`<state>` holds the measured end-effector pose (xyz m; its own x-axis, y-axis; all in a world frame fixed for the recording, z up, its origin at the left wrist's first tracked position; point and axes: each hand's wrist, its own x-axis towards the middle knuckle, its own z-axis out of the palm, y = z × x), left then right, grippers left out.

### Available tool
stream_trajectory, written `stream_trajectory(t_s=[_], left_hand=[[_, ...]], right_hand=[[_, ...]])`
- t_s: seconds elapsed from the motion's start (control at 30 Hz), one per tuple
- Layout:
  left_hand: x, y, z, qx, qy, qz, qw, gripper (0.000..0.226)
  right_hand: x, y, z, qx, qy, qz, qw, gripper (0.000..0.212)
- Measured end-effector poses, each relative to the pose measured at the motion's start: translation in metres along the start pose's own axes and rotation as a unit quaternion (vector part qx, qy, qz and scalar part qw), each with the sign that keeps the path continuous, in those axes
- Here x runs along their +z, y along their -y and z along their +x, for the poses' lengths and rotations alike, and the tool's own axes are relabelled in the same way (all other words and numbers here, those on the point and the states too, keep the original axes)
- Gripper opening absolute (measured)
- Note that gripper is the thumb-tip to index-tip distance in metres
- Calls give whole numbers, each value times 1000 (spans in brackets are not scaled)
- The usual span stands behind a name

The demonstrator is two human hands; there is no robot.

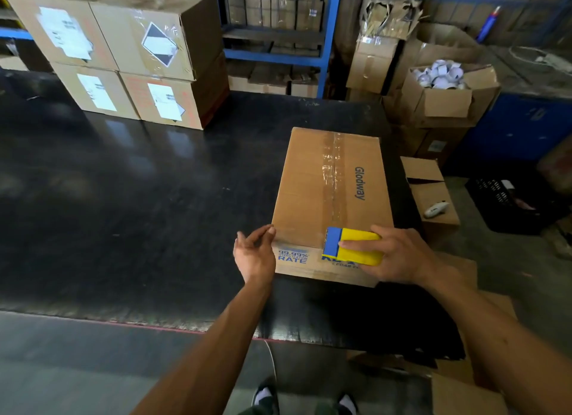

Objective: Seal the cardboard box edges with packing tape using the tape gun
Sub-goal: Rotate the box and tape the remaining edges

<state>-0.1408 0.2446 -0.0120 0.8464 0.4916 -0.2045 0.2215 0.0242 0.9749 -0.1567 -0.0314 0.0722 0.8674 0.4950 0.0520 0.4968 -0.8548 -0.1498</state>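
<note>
Your right hand (399,256) grips tape gun (353,246) at box (312,182) near edge, lower centre; seam runs away up-frame; left hand (253,253) open, fingertips steadying corner.

A cardboard box (332,204) is lying on the worktop (139,198) near its right edge. The tape gun (353,246) is sitting at the box's near edge, under the right hand (399,256); the left hand (254,255) is touching the near left corner. Stacked cartons (123,52) are standing at the worktop's far left. An open carton (433,195) is sitting just right of the box, off the worktop.
</note>
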Motion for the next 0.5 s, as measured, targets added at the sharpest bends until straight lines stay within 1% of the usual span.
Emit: stream_trajectory(t_s=[0.17,0.27,0.4,0.5], left_hand=[[-2,7,0,41,-16,53,998,11],[1,11,2,26,-15,57,998,12],[5,18,9,31,-20,74,997,12],[6,25,13,42,-19,73,996,12]], right_hand=[[2,7,-1,6,24,-10,1000,52],[3,10,2,-5,31,-30,999,57],[3,14,3,11,55,-36,998,53],[3,17,4,18,70,-50,996,53]])
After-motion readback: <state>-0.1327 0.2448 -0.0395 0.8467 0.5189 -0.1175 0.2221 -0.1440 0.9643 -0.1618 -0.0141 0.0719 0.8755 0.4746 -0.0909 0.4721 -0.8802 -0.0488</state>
